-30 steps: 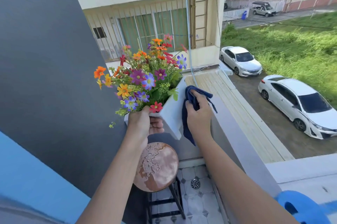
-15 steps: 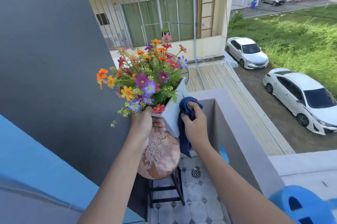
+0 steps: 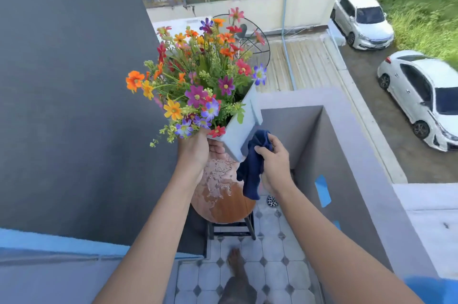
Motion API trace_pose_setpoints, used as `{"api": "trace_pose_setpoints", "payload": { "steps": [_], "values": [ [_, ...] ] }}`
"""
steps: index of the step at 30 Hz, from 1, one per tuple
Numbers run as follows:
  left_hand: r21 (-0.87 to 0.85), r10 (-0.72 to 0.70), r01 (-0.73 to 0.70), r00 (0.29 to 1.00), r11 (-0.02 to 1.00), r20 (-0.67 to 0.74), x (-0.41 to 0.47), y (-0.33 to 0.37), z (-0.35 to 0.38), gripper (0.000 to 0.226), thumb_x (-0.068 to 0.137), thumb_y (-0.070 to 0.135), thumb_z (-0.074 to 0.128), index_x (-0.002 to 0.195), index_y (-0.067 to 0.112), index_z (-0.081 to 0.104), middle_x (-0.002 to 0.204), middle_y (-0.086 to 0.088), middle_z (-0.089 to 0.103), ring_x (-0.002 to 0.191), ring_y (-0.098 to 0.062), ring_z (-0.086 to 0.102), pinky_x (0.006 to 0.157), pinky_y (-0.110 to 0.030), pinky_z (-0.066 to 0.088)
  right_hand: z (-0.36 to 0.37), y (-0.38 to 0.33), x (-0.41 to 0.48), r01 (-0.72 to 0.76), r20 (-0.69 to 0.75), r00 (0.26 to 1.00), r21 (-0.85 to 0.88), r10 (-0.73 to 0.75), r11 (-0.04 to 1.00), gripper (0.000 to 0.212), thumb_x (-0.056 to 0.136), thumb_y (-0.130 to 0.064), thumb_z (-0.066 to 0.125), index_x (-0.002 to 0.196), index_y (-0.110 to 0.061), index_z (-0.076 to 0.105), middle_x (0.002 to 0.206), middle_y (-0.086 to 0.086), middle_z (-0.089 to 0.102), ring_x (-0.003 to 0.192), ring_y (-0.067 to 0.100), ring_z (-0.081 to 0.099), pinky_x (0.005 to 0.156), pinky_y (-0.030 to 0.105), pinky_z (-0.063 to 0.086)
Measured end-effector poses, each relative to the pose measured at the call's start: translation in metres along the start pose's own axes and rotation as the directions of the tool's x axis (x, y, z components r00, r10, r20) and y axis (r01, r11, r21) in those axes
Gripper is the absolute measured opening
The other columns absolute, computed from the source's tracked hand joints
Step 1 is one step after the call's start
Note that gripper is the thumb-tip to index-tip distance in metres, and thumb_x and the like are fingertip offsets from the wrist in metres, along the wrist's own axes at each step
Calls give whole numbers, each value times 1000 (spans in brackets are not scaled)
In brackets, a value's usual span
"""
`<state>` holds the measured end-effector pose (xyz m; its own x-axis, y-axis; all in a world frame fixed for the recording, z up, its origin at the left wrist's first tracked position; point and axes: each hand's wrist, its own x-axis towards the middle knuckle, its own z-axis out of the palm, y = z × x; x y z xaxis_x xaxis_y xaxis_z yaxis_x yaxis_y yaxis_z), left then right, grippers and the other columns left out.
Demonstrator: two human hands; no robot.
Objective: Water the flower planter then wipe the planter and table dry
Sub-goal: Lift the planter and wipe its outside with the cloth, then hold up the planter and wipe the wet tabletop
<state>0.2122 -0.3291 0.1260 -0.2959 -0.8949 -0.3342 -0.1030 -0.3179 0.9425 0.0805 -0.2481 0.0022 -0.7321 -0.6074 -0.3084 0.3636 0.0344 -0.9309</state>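
1. My left hand (image 3: 195, 152) is wrapped around the near end of the planter (image 3: 235, 130), holding it tilted in the air above the table (image 3: 223, 194), clear of the tabletop.
2. My right hand (image 3: 275, 165) is closed on a dark blue cloth (image 3: 251, 172), pressed near the planter's lower right corner.
3. Risk: only 1 hand carries the planter beside the balcony wall (image 3: 347, 155). I judge a wet side could slip in my grip, and the tilt could spill water.
4. Wiping too hard could push it out of my left hand.
5. The planter is white, smooth and flat-sided with sharp edges; the flowers (image 3: 198, 80) are bushy and many-coloured.
6. The table is round, brown wood, blotched with pale wet-looking patches. The cloth hangs soft and crumpled.
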Motion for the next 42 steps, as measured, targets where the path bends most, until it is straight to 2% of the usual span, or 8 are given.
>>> {"api": "trace_pose_setpoints", "payload": {
  "steps": [4,9,12,17,20,24,33,42],
  "values": [
    [47,-18,18,1000,999,4,57,-11,-7,34,96,6,37,76,-3,62,56,-15,60,36,-15,58,38,-26,52,24,33,31,-128,41,991,6,128,992,45,81,-7,64,126,-12,63,127,17,66,104,26,63,87,39,52],
    [61,-42,41,999,997,13,116,-22,-9,38,96,5,37,69,3,63,54,-9,60,37,-13,58,40,-27,53,48,78,63,-254,170,955,55,241,966,28,95,12,49,114,-5,61,84,1,67,75,15,62,69,26,52],
    [84,-50,49,999,995,14,145,-28,-9,39,94,1,36,67,4,64,51,-5,60,37,-12,57,41,-27,55,60,122,84,-242,170,946,-192,275,951,29,95,-3,60,121,-16,63,112,1,70,102,21,68,94,38,55],
    [151,-31,27,999,988,23,173,-52,-18,41,93,-7,26,73,5,61,47,5,63,40,-8,60,44,-25,55,65,203,95,164,323,918,-837,228,523,69,91,-29,69,153,-28,38,155,13,40,143,34,34,117,45,31],
    [150,-43,41,999,988,10,188,-63,-24,42,95,-6,28,69,6,60,45,5,63,39,-8,59,45,-27,56,74,232,91,300,352,925,-908,144,293,69,95,-35,61,155,-42,26,162,14,26,146,38,24,115,51,28],
    [189,-90,85,996,978,16,204,-77,-35,44,96,-6,25,71,6,59,43,6,62,39,-6,59,45,-25,56,99,250,76,410,432,900,-884,57,223,57,95,-43,58,149,-37,40,157,15,35,139,39,31,107,52,35],
    [147,-139,128,988,981,68,209,-87,-34,46,98,-7,23,69,6,55,40,7,60,36,-5,58,42,-21,53,74,239,99,409,435,900,-864,24,295,59,85,-5,53,140,-26,50,136,15,47,113,37,45,95,48,46],
    [141,-222,221,975,965,-8,213,-84,-40,41,104,11,28,70,7,51,39,5,61,38,-5,61,46,-18,54,-39,218,109,102,100,995,-952,-22,290,60,80,2,60,137,-18,56,139,21,43,121,40,37,103,51,43]
  ]
}}
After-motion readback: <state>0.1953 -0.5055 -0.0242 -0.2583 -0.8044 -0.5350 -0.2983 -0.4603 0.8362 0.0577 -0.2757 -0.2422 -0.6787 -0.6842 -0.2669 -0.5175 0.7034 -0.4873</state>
